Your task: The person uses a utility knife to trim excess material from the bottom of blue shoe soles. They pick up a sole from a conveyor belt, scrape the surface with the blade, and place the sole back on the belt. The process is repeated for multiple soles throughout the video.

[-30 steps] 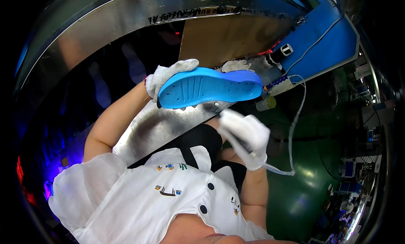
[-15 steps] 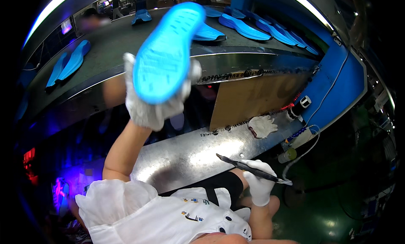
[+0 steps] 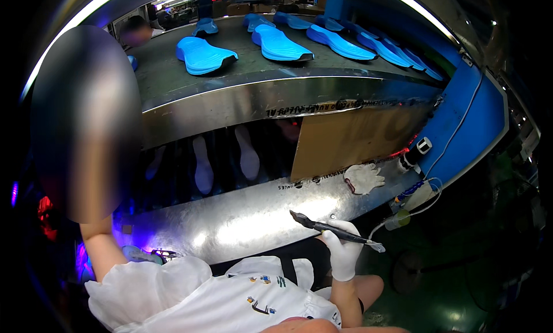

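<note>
Black brush-like tool [image 3: 312, 224]: gripped in the gloved right hand [image 3: 344, 252], fingers closed around the shaft, dark tip directed to the upper left over the metal ledge [image 3: 247, 235]. Left hand [image 3: 106, 94]: raised at far left; a blurred oval masks it and most of the forearm, so its opening and contents cannot be determined. Blue soles [image 3: 282, 43]: resting on the dark surface [image 3: 154, 77]; one is partly hidden behind the oval.
</note>
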Demonstrator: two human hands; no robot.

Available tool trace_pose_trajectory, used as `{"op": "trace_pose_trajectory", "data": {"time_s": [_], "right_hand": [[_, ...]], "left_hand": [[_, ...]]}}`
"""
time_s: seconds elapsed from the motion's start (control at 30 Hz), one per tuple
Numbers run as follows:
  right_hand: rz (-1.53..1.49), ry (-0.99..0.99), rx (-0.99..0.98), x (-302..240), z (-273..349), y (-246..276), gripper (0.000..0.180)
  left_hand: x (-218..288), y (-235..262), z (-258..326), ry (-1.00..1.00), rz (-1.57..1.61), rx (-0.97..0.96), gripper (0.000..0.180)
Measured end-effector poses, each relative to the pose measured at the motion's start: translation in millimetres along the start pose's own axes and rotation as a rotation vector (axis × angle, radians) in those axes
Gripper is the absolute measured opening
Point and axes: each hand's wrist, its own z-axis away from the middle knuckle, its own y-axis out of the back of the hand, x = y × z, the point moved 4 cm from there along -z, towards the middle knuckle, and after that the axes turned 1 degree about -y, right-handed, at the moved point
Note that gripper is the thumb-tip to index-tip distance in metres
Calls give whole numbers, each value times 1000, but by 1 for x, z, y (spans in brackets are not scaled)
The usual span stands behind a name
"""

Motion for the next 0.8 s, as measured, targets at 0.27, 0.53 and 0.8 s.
{"op": "trace_pose_trajectory", "data": {"time_s": [0.27, 0.53, 0.8], "right_hand": [[31, 67, -101, 6, 0, -1, 25], [180, 111, -40, 2, 4, 4, 25], [-13, 20, 316, 30, 8, 37, 20]], "left_hand": [[-33, -37, 13, 64, 419, 42, 32], [53, -14, -9, 69, 830, 216, 24], [139, 53, 129, 103, 1210, 605, 24]]}}
